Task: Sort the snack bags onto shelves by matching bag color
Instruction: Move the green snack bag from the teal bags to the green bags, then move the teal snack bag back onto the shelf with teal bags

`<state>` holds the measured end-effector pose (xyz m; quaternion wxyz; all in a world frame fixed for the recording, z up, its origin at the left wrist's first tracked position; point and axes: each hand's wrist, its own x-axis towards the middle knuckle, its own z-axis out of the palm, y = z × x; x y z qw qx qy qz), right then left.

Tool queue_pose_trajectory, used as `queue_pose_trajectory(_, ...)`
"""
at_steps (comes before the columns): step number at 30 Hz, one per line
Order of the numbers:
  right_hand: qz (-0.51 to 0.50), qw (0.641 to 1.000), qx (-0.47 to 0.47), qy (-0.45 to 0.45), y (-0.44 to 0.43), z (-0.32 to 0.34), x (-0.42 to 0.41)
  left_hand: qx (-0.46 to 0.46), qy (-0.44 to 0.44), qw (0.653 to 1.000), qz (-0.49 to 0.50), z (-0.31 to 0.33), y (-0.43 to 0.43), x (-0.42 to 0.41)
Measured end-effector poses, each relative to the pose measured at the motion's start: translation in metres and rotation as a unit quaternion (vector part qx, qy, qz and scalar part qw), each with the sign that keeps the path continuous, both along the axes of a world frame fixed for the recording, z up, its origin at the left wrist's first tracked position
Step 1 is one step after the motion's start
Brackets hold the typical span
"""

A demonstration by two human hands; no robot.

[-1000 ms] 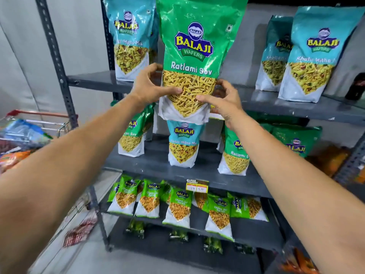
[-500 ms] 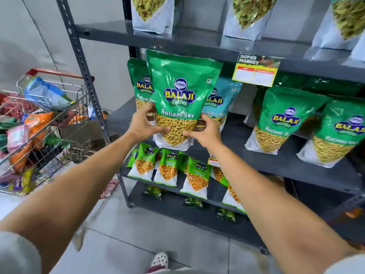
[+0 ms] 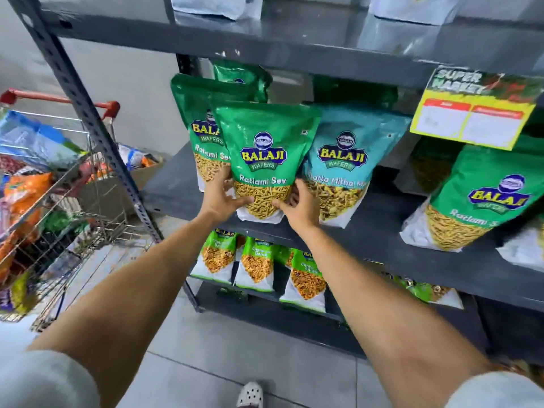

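Green Ratlami Sev bag gripped low by left hand and right hand, at the middle shelf. Teal bag beside it looks misplaced; cart looks far from empty.

Green bag beside a teal bag, on a dark grey shelf.

Both bare arms are reaching forward and converging toward the far middle. The left hand is curling its fingers inward, thumb pointing right. The right hand is mirroring it, thumb pointing left, fingers bent.
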<state>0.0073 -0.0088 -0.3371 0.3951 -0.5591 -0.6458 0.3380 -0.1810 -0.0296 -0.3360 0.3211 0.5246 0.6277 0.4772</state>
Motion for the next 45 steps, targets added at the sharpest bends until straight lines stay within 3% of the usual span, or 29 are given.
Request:
queue_pose_trajectory(6,0.001,0.998,0.043,-0.044,0.004,-0.009,0.001,0.008,-0.026,0.999,0.041,-0.028,0.004,0.01)
queue_pose_trajectory(9,-0.007,0.999,0.04,-0.01,-0.005,-0.016,0.01,0.002,-0.018,0.984,0.177,-0.035,-0.019,0.025)
queue_pose_trajectory(11,-0.034,0.998,0.048,0.004,-0.016,-0.027,0.026,0.016,0.015,0.977,0.213,-0.044,-0.037,0.044)
queue_pose_trajectory(14,-0.095,0.993,0.066,0.008,-0.031,-0.045,0.061,0.039,0.085,0.989,0.118,-0.055,-0.048,0.087)
queue_pose_trajectory(19,-0.178,0.981,0.066,0.044,-0.019,-0.041,0.115,0.034,0.099,0.994,-0.025,-0.043,-0.015,0.16)
queue_pose_trajectory(22,-0.154,0.987,0.006,0.04,0.005,-0.034,0.131,-0.021,0.042,0.999,0.0,-0.04,0.003,0.183)
queue_pose_trajectory(25,-0.096,0.993,-0.054,0.045,0.019,-0.032,0.137,-0.003,0.032,0.999,0.031,-0.042,0.008,0.186)
queue_pose_trajectory(28,-0.092,0.991,-0.066,0.071,0.024,-0.035,0.143,0.028,0.012,0.999,0.031,-0.043,0.009,0.183)
queue_pose_trajectory(31,-0.101,0.989,-0.068,0.085,0.027,-0.034,0.152,0.0,-0.044,0.998,0.051,-0.035,0.016,0.177)
queue_pose_trajectory(37,-0.068,0.989,-0.085,0.101,0.04,-0.023,0.156,-0.026,0.013,0.999,0.024,-0.025,0.025,0.175)
queue_pose_trajectory(42,-0.024,0.989,-0.109,0.096,0.043,-0.019,0.167,-0.052,-0.081,0.994,-0.048,-0.023,0.035,0.173)
queue_pose_trajectory(45,-0.007,0.988,-0.13,0.087,0.044,-0.016,0.168,-0.051,-0.066,0.994,-0.07,-0.018,0.041,0.169)
